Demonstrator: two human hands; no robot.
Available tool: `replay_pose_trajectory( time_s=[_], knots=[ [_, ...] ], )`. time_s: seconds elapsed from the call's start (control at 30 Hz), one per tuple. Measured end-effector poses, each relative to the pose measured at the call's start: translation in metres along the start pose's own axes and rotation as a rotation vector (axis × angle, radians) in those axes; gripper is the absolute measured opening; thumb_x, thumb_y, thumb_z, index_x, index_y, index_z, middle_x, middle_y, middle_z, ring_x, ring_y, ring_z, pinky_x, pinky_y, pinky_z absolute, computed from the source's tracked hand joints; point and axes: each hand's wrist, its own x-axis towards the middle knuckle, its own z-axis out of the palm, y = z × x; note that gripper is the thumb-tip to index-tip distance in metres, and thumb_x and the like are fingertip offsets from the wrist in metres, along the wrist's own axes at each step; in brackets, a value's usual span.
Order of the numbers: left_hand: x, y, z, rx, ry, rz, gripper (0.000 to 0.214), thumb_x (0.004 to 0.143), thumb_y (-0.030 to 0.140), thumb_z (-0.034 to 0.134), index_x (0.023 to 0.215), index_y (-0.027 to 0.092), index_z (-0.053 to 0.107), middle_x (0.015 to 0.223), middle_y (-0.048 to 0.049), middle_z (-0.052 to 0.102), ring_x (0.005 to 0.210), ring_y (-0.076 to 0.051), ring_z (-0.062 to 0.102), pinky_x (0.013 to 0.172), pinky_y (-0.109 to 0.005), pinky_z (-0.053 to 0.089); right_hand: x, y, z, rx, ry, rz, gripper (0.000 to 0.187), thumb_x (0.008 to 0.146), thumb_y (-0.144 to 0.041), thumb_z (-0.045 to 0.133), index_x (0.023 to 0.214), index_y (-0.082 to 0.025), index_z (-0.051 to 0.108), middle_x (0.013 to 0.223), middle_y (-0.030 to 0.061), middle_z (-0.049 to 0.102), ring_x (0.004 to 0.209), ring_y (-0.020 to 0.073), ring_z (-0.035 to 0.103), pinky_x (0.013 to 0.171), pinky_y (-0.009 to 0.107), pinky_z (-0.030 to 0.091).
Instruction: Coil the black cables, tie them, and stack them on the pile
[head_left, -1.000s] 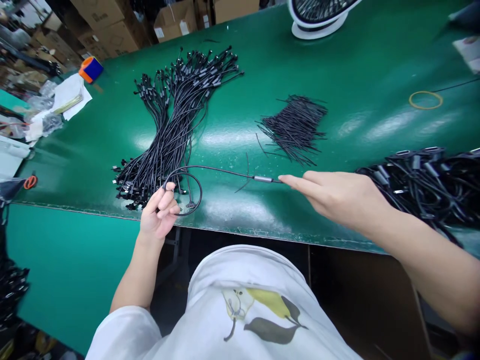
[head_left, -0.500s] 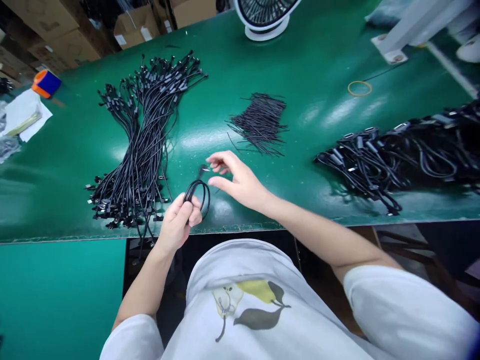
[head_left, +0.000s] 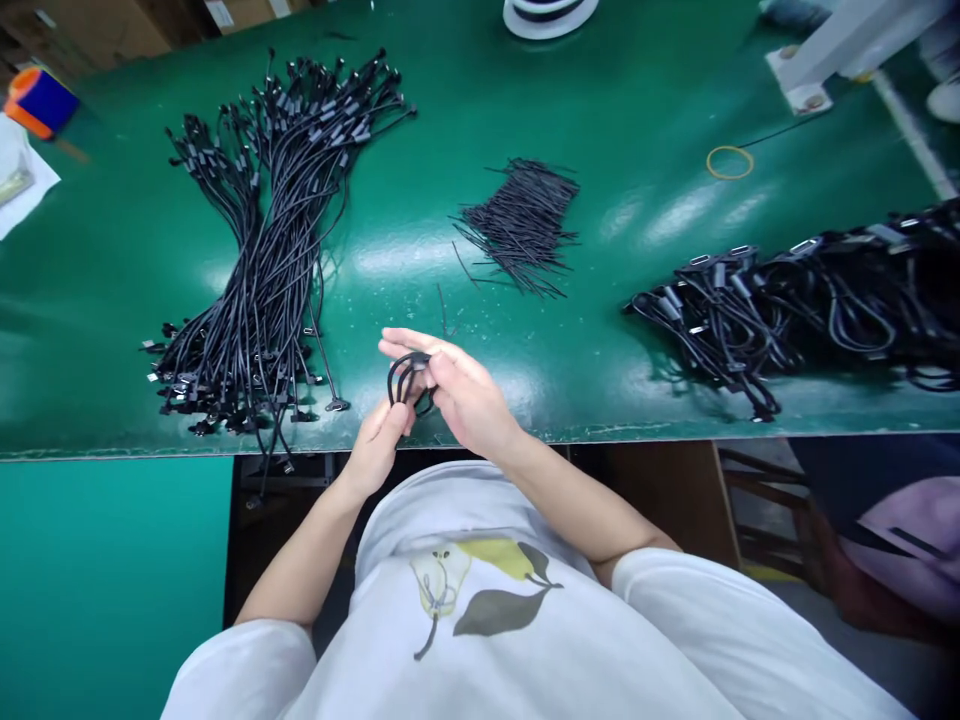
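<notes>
A coiled black cable [head_left: 400, 378] is held near the table's front edge. My left hand [head_left: 379, 440] pinches the lower part of its loops between thumb and fingers. Around the upper right of the coil, my right hand [head_left: 469, 395] presses its thumb against the cable, with its fingers stretched behind the loops. Part of the coil is hidden by the hands. Left of them lies a big bundle of straight black cables [head_left: 274, 240]. Beyond my hands is a pile of short black ties [head_left: 521, 225], with a loose tie [head_left: 442, 308] nearer to me.
Coiled black cables [head_left: 817, 305] are heaped along the right side of the green table [head_left: 622, 120]. A yellow rubber band [head_left: 729, 162] lies behind them, near a white metal bracket [head_left: 806, 85]. A white fan base [head_left: 551, 18] stands at the back; an orange-and-blue object [head_left: 41, 103] lies far left.
My right hand has come down and left onto the coil and closed its thumb on the cable. The coil's loose plug end has been brought in. The view has shifted a little.
</notes>
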Motion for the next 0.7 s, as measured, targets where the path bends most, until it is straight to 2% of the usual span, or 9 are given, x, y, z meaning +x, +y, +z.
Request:
replay_pose_trajectory(
  time_s=[0.07,0.17,0.27,0.3,0.37,0.5,0.6,0.7],
  knots=[
    [-0.002,-0.002,0.004,-0.002,-0.085,-0.008,0.048,0.077,0.059,0.069,0.06,0.018,0.05,0.064,0.0003,0.046,0.066,-0.015,0.043,0.065,-0.029,0.037,-0.001,-0.004,0.004,0.042,-0.042,0.087,0.041,0.084,-0.059,0.061,0.094,-0.02,0.058,0.116,0.0079,0.064,0.098,0.0171,0.063,0.063,0.023,0.051],
    [-0.003,-0.009,0.015,-0.034,-0.187,-0.008,0.041,0.08,0.058,0.066,0.079,0.019,0.055,0.066,0.0009,0.051,0.064,-0.015,0.05,0.064,-0.029,0.041,0.001,-0.005,0.01,0.088,0.022,0.159,0.044,0.08,-0.061,0.065,0.084,-0.021,0.047,0.087,0.001,0.065,0.068,0.0093,0.061,0.047,0.016,0.039],
    [-0.004,-0.016,0.02,-0.042,-0.242,0.023,0.043,0.084,0.059,0.062,0.103,0.02,0.055,0.069,0.0026,0.053,0.065,-0.014,0.053,0.068,-0.03,0.045,0.008,-0.002,0.012,0.12,0.126,0.149,0.048,0.079,-0.066,0.063,0.08,-0.023,0.041,0.056,-0.01,0.044,0.039,0.0023,0.031,0.037,0.014,0.019],
    [-0.004,-0.017,0.019,-0.036,-0.252,0.016,0.045,0.085,0.06,0.058,0.106,0.02,0.054,0.069,0.003,0.052,0.064,-0.013,0.052,0.067,-0.029,0.046,0.01,0.0,0.011,0.127,0.139,0.152,0.05,0.079,-0.07,0.059,0.08,-0.023,0.041,0.051,-0.0117,0.037,0.037,0.002,0.021,0.036,0.015,0.013],
    [-0.003,-0.016,0.016,0.011,-0.266,-0.034,0.045,0.087,0.06,0.055,0.107,0.02,0.054,0.069,0.0028,0.052,0.062,-0.012,0.051,0.065,-0.029,0.047,0.013,0.005,0.007,0.13,0.141,0.181,0.056,0.079,-0.078,0.05,0.075,-0.022,0.041,0.045,-0.0128,0.025,0.036,0.0025,0.01,0.036,0.018,0.008],
    [-0.004,-0.012,0.012,0.09,-0.286,-0.225,0.039,0.084,0.054,0.063,0.088,0.015,0.057,0.066,0.0027,0.049,0.058,-0.011,0.048,0.053,-0.024,0.044,0.012,0.016,-0.006,0.106,0.09,0.271,0.064,0.077,-0.085,0.042,0.066,-0.021,0.041,0.042,-0.0123,0.019,0.036,0.0028,0.007,0.035,0.019,0.007],
    [-0.006,-0.014,0.015,-0.033,-0.29,-0.344,0.041,0.081,0.052,0.068,0.077,0.013,0.057,0.059,0.0053,0.04,0.051,-0.008,0.042,0.045,-0.02,0.036,0.011,0.016,-0.014,0.085,0.064,0.271,0.062,0.075,-0.082,0.05,0.071,-0.02,0.046,0.045,-0.0118,0.025,0.037,0.0026,0.013,0.035,0.018,0.011],
    [-0.006,-0.017,0.021,-0.155,-0.279,-0.377,0.037,0.079,0.047,0.073,0.08,0.012,0.061,0.061,0.0046,0.041,0.053,-0.008,0.041,0.047,-0.02,0.037,0.01,0.008,-0.017,0.045,0.119,0.213,0.056,0.075,-0.075,0.06,0.073,-0.02,0.046,0.048,-0.0122,0.027,0.038,0.0019,0.016,0.036,0.016,0.014]
  ],
)
